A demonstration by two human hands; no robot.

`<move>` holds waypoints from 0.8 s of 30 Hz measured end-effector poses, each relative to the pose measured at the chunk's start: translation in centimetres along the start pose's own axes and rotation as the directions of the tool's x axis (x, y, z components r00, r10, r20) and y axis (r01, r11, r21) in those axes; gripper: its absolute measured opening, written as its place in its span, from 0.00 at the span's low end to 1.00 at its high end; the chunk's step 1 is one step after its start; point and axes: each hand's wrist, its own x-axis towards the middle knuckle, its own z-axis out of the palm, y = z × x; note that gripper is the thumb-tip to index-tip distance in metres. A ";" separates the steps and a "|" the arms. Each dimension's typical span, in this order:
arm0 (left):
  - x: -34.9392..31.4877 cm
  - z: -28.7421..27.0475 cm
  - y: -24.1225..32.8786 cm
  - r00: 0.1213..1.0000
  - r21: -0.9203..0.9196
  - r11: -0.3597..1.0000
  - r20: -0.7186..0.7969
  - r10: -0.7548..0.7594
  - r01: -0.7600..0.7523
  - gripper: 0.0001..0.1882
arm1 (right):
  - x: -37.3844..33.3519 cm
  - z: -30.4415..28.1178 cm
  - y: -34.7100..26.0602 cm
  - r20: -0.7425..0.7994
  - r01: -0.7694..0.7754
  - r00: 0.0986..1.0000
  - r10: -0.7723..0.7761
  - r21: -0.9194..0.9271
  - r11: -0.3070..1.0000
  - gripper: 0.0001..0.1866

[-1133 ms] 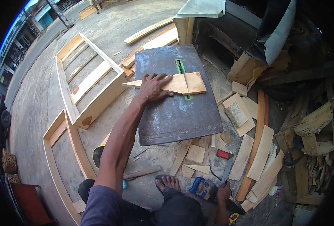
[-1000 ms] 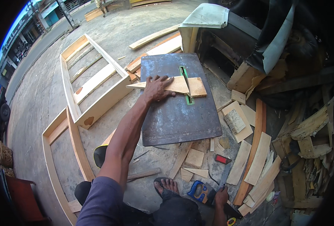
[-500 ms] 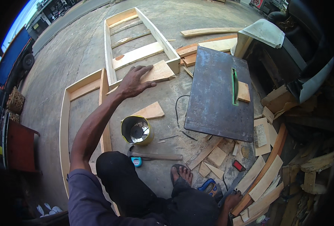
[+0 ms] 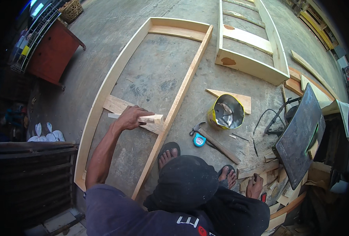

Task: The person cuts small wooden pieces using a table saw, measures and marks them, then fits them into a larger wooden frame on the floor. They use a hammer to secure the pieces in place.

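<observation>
Pale, straw-coloured wood makes up the piece of wood [image 4: 155,118] that the left hand [image 4: 130,118] holds in the head view. It is a short length seen mostly along its narrow edge, with a slim end showing past the hand on the left and a blunter, squarish end on the right, where the light catches the bare face. The left fingers are clamped on it from above, covering its middle. It is over the inside of a long wooden frame [image 4: 187,78], above a flat crosspiece [image 4: 114,104] and close to the near rail; whether it touches either one, I cannot tell. The right hand [image 4: 254,188] is low on the right, near wood scraps [image 4: 261,169], with its fingers curled; something dark shows at their tips, too small to make out, so I cannot tell how firmly they close. Between the frame and the dark, tilted-looking table [image 4: 298,137], a yellow-rimmed tin [image 4: 226,111] stands on the concrete floor [image 4: 155,67] beside a tapered offcut [image 4: 243,102]. A hammer [image 4: 223,148] lies just beside a teal tape measure [image 4: 199,140], and a second frame [image 4: 253,70] lies farther off.
</observation>
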 end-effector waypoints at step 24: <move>4.1 8.4 -5.8 0.993 -0.029 0.995 0.066 0.099 -0.098 0.26 | 10.7 1.8 -24.3 0.682 0.702 0.556 -0.475 -0.079 0.708 0.19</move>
